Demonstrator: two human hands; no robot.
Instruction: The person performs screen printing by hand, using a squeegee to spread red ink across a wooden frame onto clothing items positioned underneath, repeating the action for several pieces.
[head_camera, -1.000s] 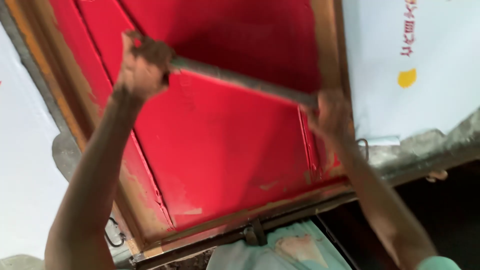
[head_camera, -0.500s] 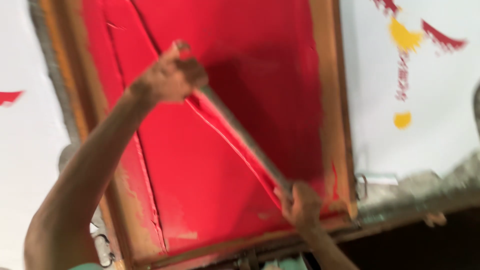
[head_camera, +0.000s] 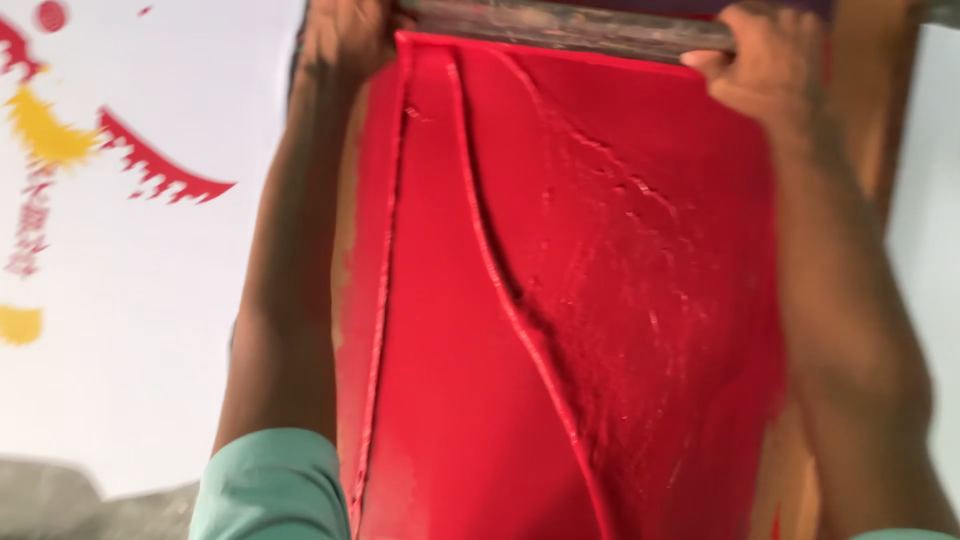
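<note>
Squeegee, a long grey smeared bar, across the far edge of the red-inked screen, gripped at both ends: left hand and right hand closed around it. Beside the screen, white printed sheet with red and yellow marks.

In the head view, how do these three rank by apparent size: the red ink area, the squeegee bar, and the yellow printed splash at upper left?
1. red ink area, which fills most of the picture.
2. squeegee bar, a long thin strip gripped by the left hand and right hand, partly cut by the top edge.
3. yellow printed splash, smallest.
</note>
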